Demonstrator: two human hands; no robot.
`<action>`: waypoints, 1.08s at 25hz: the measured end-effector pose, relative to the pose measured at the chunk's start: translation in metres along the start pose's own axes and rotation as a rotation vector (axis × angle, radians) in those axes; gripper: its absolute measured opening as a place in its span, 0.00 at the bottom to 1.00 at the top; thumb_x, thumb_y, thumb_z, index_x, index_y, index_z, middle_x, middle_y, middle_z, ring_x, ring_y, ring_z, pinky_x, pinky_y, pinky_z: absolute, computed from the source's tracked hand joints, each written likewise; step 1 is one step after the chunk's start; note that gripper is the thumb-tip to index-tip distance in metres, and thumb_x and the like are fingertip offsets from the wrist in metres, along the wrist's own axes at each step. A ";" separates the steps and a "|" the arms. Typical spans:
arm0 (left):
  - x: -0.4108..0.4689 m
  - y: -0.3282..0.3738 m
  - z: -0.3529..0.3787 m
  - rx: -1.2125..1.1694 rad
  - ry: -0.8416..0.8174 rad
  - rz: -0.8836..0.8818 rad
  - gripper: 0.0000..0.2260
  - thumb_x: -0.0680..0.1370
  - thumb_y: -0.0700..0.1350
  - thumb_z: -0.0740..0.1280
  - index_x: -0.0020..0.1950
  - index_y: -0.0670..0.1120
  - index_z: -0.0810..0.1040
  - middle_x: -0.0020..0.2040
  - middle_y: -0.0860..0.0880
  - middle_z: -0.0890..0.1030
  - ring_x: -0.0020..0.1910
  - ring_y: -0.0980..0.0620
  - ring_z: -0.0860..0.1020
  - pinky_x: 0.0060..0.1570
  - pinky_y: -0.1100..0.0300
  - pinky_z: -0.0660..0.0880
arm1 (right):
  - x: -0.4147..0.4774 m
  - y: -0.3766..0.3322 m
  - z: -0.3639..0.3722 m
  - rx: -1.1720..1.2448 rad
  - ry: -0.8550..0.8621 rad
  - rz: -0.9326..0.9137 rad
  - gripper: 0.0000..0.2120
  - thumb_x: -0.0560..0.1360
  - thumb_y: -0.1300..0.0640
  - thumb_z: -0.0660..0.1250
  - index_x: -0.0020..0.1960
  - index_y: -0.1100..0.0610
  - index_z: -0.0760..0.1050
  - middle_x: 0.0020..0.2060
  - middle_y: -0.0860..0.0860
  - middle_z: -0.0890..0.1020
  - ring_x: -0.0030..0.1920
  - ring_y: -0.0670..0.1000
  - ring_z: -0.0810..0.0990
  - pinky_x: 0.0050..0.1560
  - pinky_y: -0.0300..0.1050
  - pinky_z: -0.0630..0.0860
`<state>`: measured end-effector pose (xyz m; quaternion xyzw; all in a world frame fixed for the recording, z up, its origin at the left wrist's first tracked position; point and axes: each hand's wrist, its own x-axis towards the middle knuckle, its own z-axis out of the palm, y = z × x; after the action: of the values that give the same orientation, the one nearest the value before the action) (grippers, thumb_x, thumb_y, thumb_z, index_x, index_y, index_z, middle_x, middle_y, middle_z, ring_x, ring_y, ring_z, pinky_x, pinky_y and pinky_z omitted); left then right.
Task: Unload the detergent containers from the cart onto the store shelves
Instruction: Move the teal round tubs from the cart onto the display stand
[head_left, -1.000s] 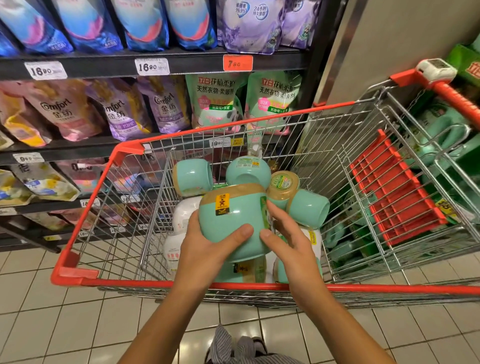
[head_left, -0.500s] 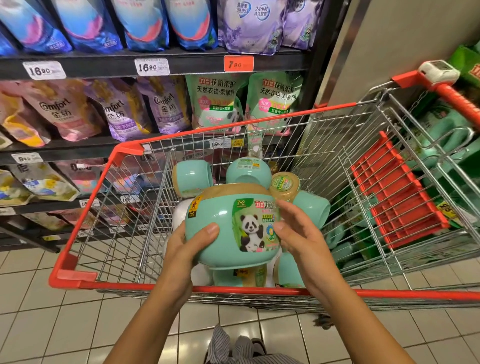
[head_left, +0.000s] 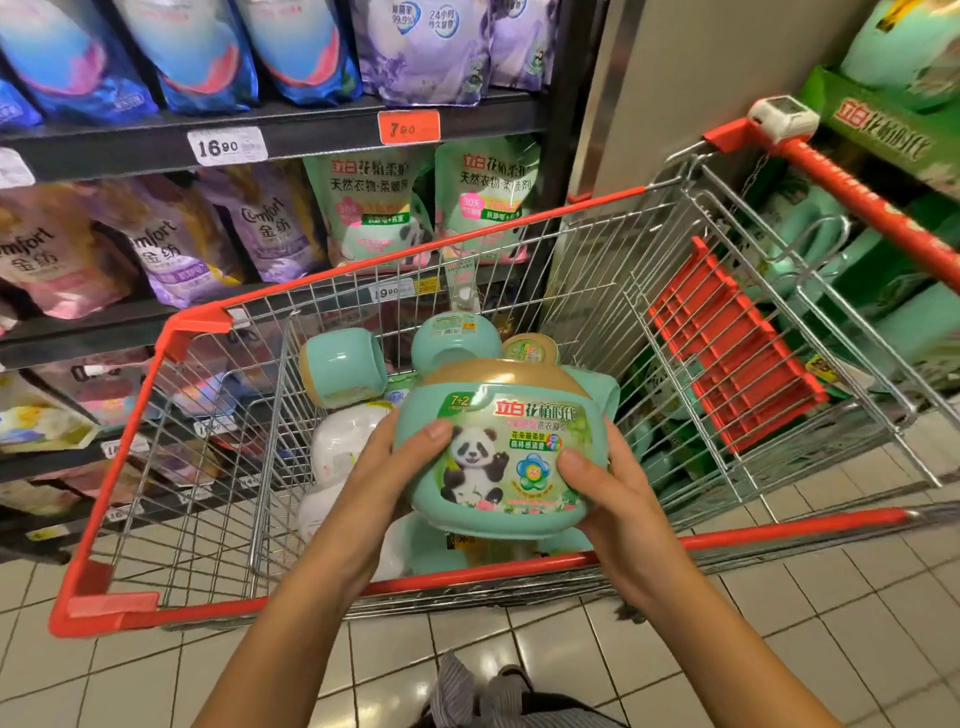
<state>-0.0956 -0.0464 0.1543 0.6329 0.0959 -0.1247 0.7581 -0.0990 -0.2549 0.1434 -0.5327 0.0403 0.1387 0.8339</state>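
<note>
Store shelves (head_left: 322, 132) fill the upper left of the frame, stacked with soft refill pouches (head_left: 374, 208) in blue, purple, pink and pale green. A wire cart (head_left: 208, 325) with red rims takes up the middle, its red handle running off the right edge and a red seat flap (head_left: 727, 343) folded against its right-hand wall. A green display stand (head_left: 883, 130) sits in the upper right corner, and pale floor tiles (head_left: 130, 675) run along the bottom.

At the centre, above the cart's near rim, a mint-green detergent tub (head_left: 498, 441) with a tan lid and a panda label is held upright, label facing the camera. The left hand (head_left: 374, 483) grips its left side and the right hand (head_left: 618, 493) its right, thumbs pressed on the front and fingers curled round the back.

Behind and below it in the cart lie more mint tubs (head_left: 343, 366) on their sides and white containers (head_left: 343, 447). Small price tags (head_left: 226, 146) are clipped to the shelf edges.
</note>
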 end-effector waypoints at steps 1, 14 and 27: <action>0.000 -0.003 0.007 0.002 -0.029 0.024 0.27 0.66 0.57 0.72 0.64 0.54 0.75 0.55 0.49 0.84 0.54 0.48 0.83 0.47 0.56 0.81 | -0.007 -0.001 -0.002 -0.037 0.022 -0.040 0.32 0.68 0.59 0.70 0.71 0.53 0.67 0.61 0.59 0.79 0.61 0.61 0.79 0.57 0.57 0.79; -0.019 -0.041 0.119 0.072 -0.641 -0.082 0.25 0.67 0.51 0.72 0.63 0.48 0.76 0.54 0.44 0.85 0.51 0.46 0.84 0.42 0.60 0.81 | -0.160 0.019 -0.039 0.015 0.726 -0.355 0.29 0.69 0.46 0.68 0.69 0.48 0.68 0.57 0.53 0.82 0.56 0.56 0.82 0.48 0.44 0.81; -0.068 -0.088 0.365 0.128 -0.838 -0.034 0.29 0.61 0.59 0.73 0.60 0.51 0.78 0.52 0.46 0.85 0.49 0.48 0.84 0.39 0.63 0.79 | -0.296 -0.065 -0.223 -0.048 0.904 -0.463 0.27 0.69 0.47 0.69 0.67 0.48 0.70 0.55 0.52 0.83 0.54 0.54 0.83 0.45 0.41 0.80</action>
<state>-0.1920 -0.4159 0.1585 0.5715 -0.2180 -0.3894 0.6886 -0.3466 -0.5368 0.1687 -0.5535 0.2749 -0.2933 0.7294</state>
